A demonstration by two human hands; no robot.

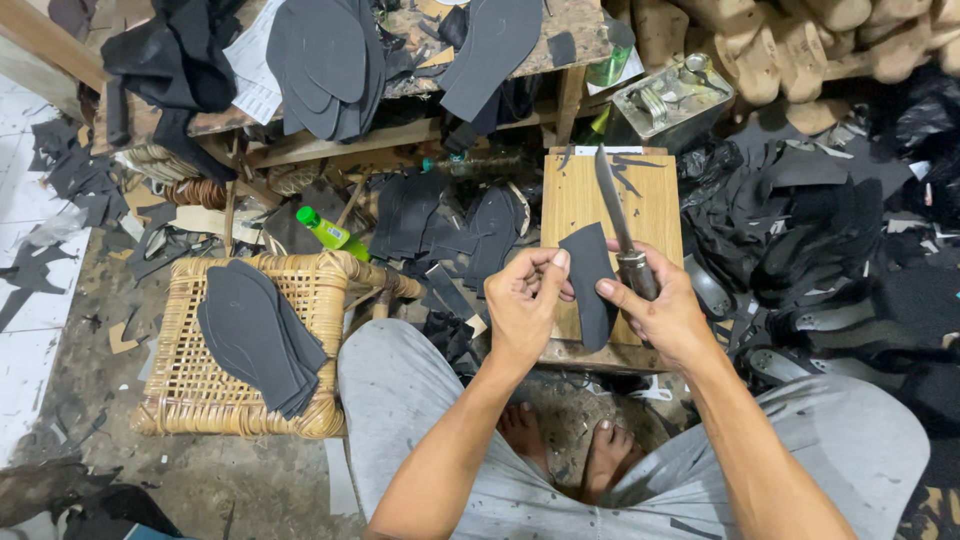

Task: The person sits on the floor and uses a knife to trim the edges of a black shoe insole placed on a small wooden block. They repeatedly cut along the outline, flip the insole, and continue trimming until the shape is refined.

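Here — flat dark sole piece (590, 285); steel knife (618, 220)

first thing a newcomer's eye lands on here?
Probably the knife in the right hand, blade pointing away over the wooden board, with the left hand pinching a dark sole-shaped cutout beside it. Next, the stack of dark insoles on the wicker stool at left, and the black offcuts littering the floor at right.

Dark grey sole piece (590, 283), green bottle (333, 232), tan board (650, 205).
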